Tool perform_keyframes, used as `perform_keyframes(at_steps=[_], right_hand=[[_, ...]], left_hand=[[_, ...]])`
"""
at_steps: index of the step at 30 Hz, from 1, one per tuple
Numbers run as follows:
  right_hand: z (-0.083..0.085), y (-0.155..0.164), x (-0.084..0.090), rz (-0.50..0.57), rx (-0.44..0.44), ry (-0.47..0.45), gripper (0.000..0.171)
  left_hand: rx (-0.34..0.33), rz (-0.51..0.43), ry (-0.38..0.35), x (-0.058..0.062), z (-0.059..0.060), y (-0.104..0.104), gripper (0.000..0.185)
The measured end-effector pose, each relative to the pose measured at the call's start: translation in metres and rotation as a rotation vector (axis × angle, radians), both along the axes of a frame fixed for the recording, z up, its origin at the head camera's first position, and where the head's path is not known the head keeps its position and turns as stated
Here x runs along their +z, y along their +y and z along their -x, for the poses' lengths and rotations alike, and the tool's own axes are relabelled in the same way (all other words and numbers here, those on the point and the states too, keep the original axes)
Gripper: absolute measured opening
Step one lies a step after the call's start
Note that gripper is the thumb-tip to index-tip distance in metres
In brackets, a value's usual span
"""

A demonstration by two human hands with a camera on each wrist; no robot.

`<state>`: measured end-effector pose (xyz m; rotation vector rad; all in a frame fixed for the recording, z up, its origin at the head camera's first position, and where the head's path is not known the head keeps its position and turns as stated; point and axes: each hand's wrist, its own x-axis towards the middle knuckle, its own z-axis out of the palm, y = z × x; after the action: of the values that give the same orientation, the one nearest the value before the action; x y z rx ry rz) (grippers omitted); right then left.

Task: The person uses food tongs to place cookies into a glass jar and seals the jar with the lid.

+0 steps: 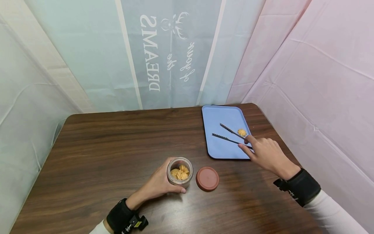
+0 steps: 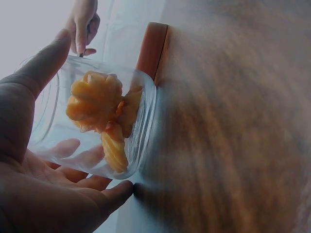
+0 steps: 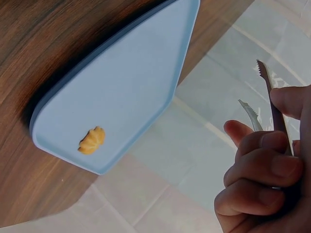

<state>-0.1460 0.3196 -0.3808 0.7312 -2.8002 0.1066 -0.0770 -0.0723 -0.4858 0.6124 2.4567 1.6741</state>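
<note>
My left hand (image 1: 160, 182) grips a clear glass jar (image 1: 180, 186) with its mouth facing up. Inside lie several golden, ridged cookies (image 2: 95, 102), seen through the glass in the left wrist view. A pair of dark tongs (image 1: 230, 131) with toothed tips is held in my right hand (image 1: 268, 155), its arms spread apart with nothing between them. Below the tongs is a blue tray (image 1: 214, 118), where a single cookie (image 3: 92, 141) rests near one edge. The right wrist view shows fingers curled round the tongs' handle.
A reddish-brown round lid (image 1: 207, 178) lies on the wooden table (image 1: 117, 143) just right of the jar. Pale cloth curtains (image 1: 102, 65) hang at the back and both sides of the table.
</note>
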Motion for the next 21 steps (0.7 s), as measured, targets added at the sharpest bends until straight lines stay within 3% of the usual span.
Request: perform_keyframes(at_steps=[21], right_hand=[[0.012, 0.023, -0.011, 0.024, -0.085, -0.076, 0.035]], left_hand=[[0.004, 0.009, 0.005, -0.002, 0.000, 0.000, 0.101]])
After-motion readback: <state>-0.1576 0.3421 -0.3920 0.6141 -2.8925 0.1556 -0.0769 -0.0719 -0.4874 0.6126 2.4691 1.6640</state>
